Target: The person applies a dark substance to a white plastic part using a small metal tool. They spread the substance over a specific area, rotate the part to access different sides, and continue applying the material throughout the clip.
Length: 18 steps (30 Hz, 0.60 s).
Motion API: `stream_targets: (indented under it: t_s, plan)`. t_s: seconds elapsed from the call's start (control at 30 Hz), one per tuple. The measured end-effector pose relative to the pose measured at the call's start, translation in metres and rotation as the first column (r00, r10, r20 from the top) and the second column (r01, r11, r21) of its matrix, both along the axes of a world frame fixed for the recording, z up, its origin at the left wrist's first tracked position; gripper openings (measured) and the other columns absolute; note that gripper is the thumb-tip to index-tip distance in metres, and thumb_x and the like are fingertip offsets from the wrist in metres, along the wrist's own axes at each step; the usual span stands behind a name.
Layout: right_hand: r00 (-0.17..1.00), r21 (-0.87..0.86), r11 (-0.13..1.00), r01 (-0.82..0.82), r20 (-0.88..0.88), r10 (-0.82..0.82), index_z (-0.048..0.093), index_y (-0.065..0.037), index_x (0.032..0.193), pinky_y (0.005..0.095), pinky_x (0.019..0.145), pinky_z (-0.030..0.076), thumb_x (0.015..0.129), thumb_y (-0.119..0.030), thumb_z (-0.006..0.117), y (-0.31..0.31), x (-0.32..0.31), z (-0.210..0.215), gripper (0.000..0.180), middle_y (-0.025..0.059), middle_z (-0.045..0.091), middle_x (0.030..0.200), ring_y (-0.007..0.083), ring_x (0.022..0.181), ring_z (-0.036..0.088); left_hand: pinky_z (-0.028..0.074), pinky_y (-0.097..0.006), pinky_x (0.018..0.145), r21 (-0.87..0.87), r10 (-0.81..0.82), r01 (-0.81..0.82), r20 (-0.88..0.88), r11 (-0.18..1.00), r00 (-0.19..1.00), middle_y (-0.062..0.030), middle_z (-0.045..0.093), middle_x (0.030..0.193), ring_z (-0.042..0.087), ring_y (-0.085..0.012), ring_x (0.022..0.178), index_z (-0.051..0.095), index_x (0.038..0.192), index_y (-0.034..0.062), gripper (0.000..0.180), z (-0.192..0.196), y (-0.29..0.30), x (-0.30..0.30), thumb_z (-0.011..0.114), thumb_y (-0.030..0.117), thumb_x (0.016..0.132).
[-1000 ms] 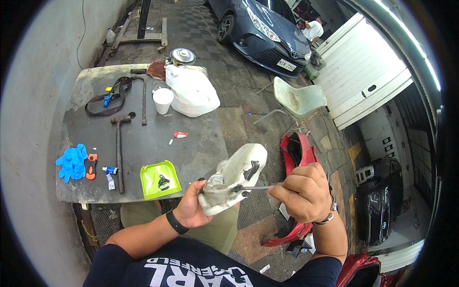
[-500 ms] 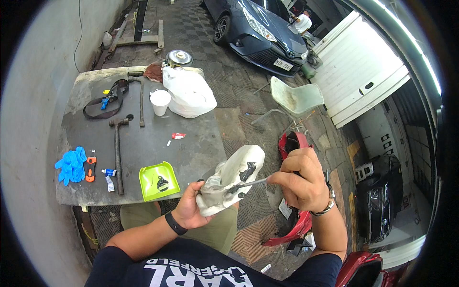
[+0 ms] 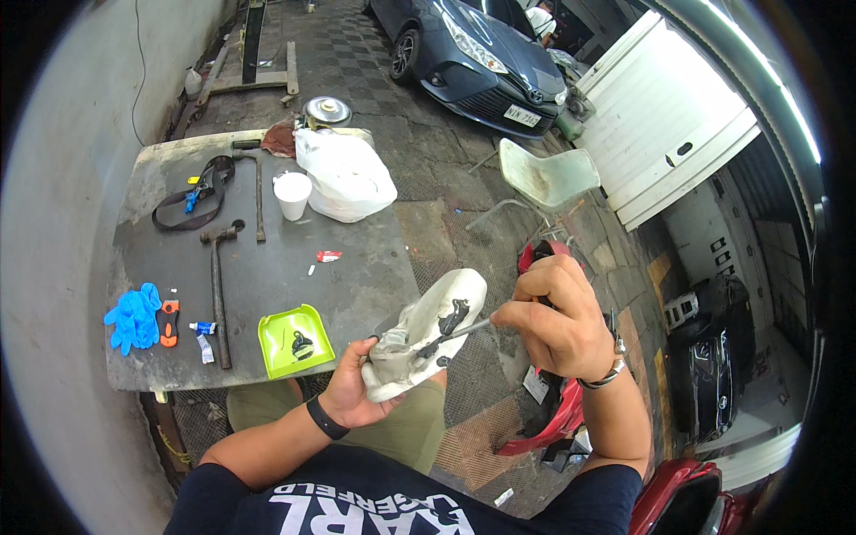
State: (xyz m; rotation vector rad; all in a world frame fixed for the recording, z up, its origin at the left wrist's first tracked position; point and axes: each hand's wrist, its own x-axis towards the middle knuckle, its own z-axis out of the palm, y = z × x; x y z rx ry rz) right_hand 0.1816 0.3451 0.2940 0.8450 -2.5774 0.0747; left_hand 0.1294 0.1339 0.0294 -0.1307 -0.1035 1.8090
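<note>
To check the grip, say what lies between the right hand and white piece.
In the head view, a thin grey rod runs from the right hand to the white piece.

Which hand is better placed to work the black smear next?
Probably the right hand: it holds the thin stick, tip at the black smear, while the left hand holds the white piece.
</note>
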Motion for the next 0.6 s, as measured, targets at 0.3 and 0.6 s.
stream_targets:
  t_s: [0.3,0.6]
  plan:
    - [1.000,-0.002,1.000,0.009,0.015,-0.009,0.075,-0.010,0.098,0.0368,0.072,0.047,0.063,-0.003,0.069,-0.0024,0.0030,0.0063,0.036,0.0052,0.057,0.094,0.0263,0.084,0.057,0.062,-0.034,0.083,0.004,0.009,-0.009,-0.009,1.000,1.000,-0.0154,0.069,0.127,0.072,-0.0288,0.102,0.060,0.139,0.0079,0.062,0.0020,0.0010,0.0007,0.055,0.054,0.098]
    - [1.000,0.009,1.000,-0.007,-0.017,0.007,0.075,-0.009,0.097,0.0382,0.073,0.048,0.062,-0.003,0.068,-0.0030,0.0027,0.0037,0.036,0.0053,0.058,0.095,0.0267,0.086,0.058,0.062,-0.034,0.083,0.025,-0.002,0.002,0.020,1.000,1.000,-0.0156,0.069,0.127,0.071,-0.0286,0.101,0.060,0.139,0.0091,0.060,-0.0043,0.0018,0.0015,0.055,0.053,0.099]
